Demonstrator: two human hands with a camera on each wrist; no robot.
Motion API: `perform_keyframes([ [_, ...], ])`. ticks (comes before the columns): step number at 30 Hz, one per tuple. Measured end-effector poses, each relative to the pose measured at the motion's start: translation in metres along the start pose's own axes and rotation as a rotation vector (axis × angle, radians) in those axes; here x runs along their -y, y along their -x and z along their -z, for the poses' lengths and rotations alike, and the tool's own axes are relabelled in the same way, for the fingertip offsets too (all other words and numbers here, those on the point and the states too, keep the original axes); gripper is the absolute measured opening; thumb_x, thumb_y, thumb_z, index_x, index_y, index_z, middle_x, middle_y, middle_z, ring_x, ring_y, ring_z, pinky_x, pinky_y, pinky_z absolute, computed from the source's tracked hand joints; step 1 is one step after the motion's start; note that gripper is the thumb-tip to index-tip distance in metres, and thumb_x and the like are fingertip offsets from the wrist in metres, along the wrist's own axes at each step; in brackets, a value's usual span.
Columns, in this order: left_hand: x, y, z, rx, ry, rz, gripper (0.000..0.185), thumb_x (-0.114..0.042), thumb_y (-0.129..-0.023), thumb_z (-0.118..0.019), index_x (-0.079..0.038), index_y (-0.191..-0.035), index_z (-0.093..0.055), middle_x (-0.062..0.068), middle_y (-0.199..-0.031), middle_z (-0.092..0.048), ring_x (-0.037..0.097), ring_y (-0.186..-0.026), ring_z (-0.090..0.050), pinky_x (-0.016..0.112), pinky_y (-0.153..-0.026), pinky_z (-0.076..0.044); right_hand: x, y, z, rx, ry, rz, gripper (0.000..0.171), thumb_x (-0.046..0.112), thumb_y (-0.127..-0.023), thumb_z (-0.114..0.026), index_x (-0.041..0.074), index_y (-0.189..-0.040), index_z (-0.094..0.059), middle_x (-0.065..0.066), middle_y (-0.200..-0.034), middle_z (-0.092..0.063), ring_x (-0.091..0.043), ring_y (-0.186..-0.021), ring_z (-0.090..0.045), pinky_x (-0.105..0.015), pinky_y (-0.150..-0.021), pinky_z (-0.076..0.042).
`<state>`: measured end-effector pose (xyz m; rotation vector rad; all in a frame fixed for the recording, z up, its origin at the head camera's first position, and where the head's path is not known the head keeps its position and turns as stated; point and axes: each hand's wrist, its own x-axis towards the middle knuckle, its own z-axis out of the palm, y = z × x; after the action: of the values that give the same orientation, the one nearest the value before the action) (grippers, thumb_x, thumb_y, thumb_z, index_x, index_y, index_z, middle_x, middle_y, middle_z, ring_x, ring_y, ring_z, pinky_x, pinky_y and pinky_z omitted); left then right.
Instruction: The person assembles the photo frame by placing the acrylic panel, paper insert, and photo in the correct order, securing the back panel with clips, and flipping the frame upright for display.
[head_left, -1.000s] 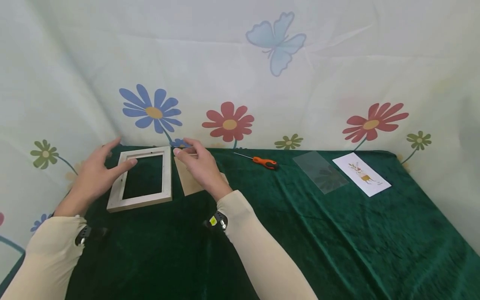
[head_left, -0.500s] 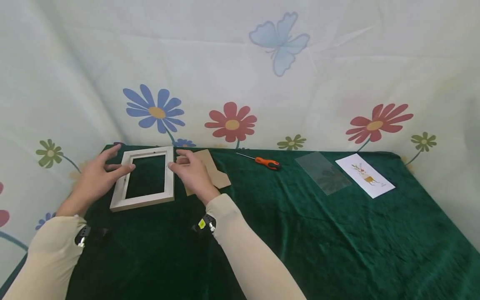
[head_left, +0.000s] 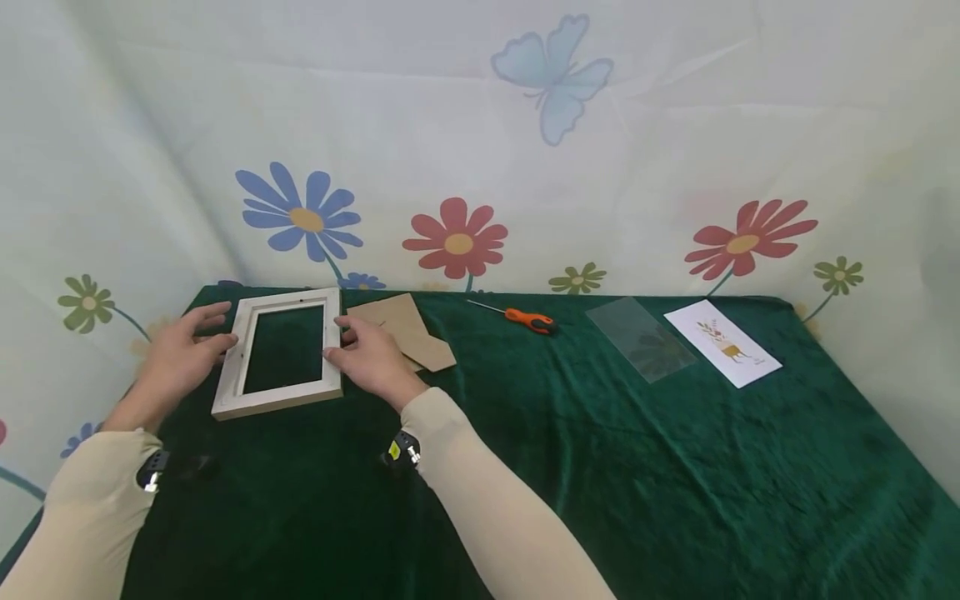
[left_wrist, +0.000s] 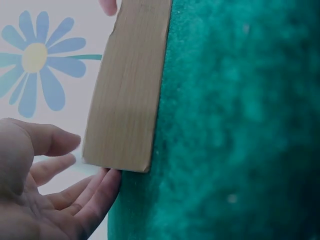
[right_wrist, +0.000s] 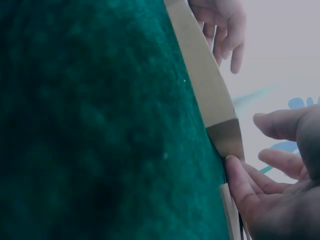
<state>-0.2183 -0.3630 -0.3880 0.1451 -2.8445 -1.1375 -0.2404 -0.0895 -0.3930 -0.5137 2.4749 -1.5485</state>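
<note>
Near edge of green cloth (head_left: 525,467): bare stretch, wide room betw. the two sleeves and out to the right. Cream sleeves come in from near left, a small clip w/ yellow tag at right cuff (head_left: 397,450); writing on it too small to read.

Mid-left: picture frame (head_left: 279,353), whitewashed wood, lying flat on the cloth, empty centre showing green thru. Left hand (head_left: 176,358) at frame's left rail, fingers spread apart & nearly straight, tips touching the outer edge; seen from left wrist cam, fingers (left_wrist: 95,192) lie under/against the near corner of the rail, not wrapped round it. Right hand (head_left: 371,358) at right rail, fingers loosely apart, thumb & fingertip pressing the outer edge; right wrist cam shows a fingertip (right_wrist: 235,172) against the corner. No grip round it, just contact from both sides.

Just right of frame, partly under right hand: brown backing board (head_left: 401,329), flat, w/ stand flap angled out.

Farther right: orange-handled screwdriver (head_left: 525,318), well apart from board; clear sheet (head_left: 640,339); then white card (head_left: 722,343) w/ small printed figure, caption line unreadable. Open cloth betw. each.

Far edge: cloth stops at floral backdrop (head_left: 480,167), close behind frame, little room there.
</note>
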Motion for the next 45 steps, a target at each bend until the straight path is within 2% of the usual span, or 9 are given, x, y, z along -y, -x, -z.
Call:
perform_keyframes([
  [7,0.007,0.003,0.003,0.04,-0.007,0.031,0.067,-0.023,-0.112,-0.049,0.005,-0.165,-0.019,0.044,-0.154,-0.035,0.061,-0.126,-0.053,0.077,-0.102,-0.042,-0.001,0.003,-0.003,0.036,0.014,0.027,0.056,0.021,-0.102,-0.075,0.01,-0.153,-0.054,-0.006,-0.13,-0.067,-0.01,-0.097,-0.063,-0.023,-0.087,-0.058],
  [15,0.008,0.0,0.002,0.088,-0.066,0.036,0.06,-0.029,-0.114,-0.048,0.003,-0.162,-0.033,0.041,-0.156,-0.036,0.061,-0.133,-0.043,0.082,-0.103,-0.036,-0.003,0.006,0.001,0.04,0.018,-0.017,0.056,0.025,-0.104,-0.072,0.016,-0.156,-0.054,-0.002,-0.132,-0.067,-0.011,-0.099,-0.063,-0.026,-0.09,-0.058],
  [22,0.004,0.002,0.001,0.077,0.041,0.058,0.06,-0.024,-0.113,-0.049,0.0,-0.165,-0.031,0.039,-0.161,-0.03,0.058,-0.131,-0.048,0.077,-0.104,-0.04,-0.003,0.009,-0.002,0.022,-0.017,-0.03,0.06,0.026,-0.105,-0.07,0.025,-0.161,-0.048,0.004,-0.151,-0.058,-0.011,-0.111,-0.062,-0.027,-0.094,-0.057],
  [26,0.003,0.002,0.002,0.062,0.099,0.045,0.06,-0.025,-0.113,-0.05,-0.001,-0.165,-0.03,0.036,-0.164,-0.027,0.059,-0.137,-0.043,0.062,-0.101,-0.048,-0.003,0.009,-0.002,-0.002,-0.032,0.012,0.058,0.024,-0.107,-0.068,0.023,-0.161,-0.047,0.0,-0.152,-0.056,-0.013,-0.112,-0.065,-0.027,-0.092,-0.058],
  [33,0.005,0.002,0.008,0.066,0.177,0.035,0.065,-0.033,-0.112,-0.055,-0.001,-0.164,-0.034,0.034,-0.165,-0.028,0.056,-0.14,-0.039,0.02,-0.076,-0.059,-0.006,0.005,0.001,-0.072,-0.115,0.036,0.048,0.02,-0.107,-0.067,0.017,-0.154,-0.056,-0.001,-0.147,-0.059,-0.015,-0.115,-0.068,-0.026,-0.093,-0.058],
  [36,0.003,0.002,0.011,0.071,0.188,0.04,0.07,-0.038,-0.11,-0.059,-0.002,-0.164,-0.034,0.033,-0.163,-0.033,0.05,-0.137,-0.044,0.014,-0.074,-0.056,-0.005,0.006,0.002,-0.08,-0.175,0.026,0.046,0.02,-0.106,-0.069,0.018,-0.151,-0.059,-0.002,-0.142,-0.061,-0.012,-0.103,-0.07,-0.027,-0.083,-0.06],
  [39,0.002,0.003,0.014,0.076,0.197,0.042,0.075,-0.043,-0.107,-0.062,-0.005,-0.165,-0.034,0.031,-0.161,-0.038,0.03,-0.126,-0.055,0.015,-0.076,-0.056,-0.004,0.007,0.004,-0.067,-0.228,0.011,0.049,0.021,-0.105,-0.07,0.022,-0.152,-0.057,-0.002,-0.141,-0.06,-0.009,-0.091,-0.069,-0.03,-0.074,-0.061],
  [42,0.0,0.002,0.017,0.088,0.208,0.034,0.076,-0.044,-0.106,-0.064,-0.007,-0.166,-0.034,0.032,-0.159,-0.041,0.008,-0.111,-0.057,0.018,-0.078,-0.057,-0.002,0.007,0.006,-0.055,-0.262,0.009,0.051,0.019,-0.105,-0.07,0.024,-0.154,-0.055,-0.004,-0.14,-0.06,-0.01,-0.089,-0.069,-0.032,-0.077,-0.062],
  [45,-0.003,0.002,0.02,0.095,0.213,0.029,0.076,-0.044,-0.106,-0.065,-0.009,-0.166,-0.034,0.032,-0.158,-0.042,-0.002,-0.102,-0.055,0.019,-0.079,-0.058,0.0,0.007,0.008,-0.062,-0.301,0.01,0.052,0.017,-0.104,-0.07,0.023,-0.154,-0.055,-0.006,-0.136,-0.061,-0.012,-0.091,-0.069,-0.03,-0.08,-0.062],
])
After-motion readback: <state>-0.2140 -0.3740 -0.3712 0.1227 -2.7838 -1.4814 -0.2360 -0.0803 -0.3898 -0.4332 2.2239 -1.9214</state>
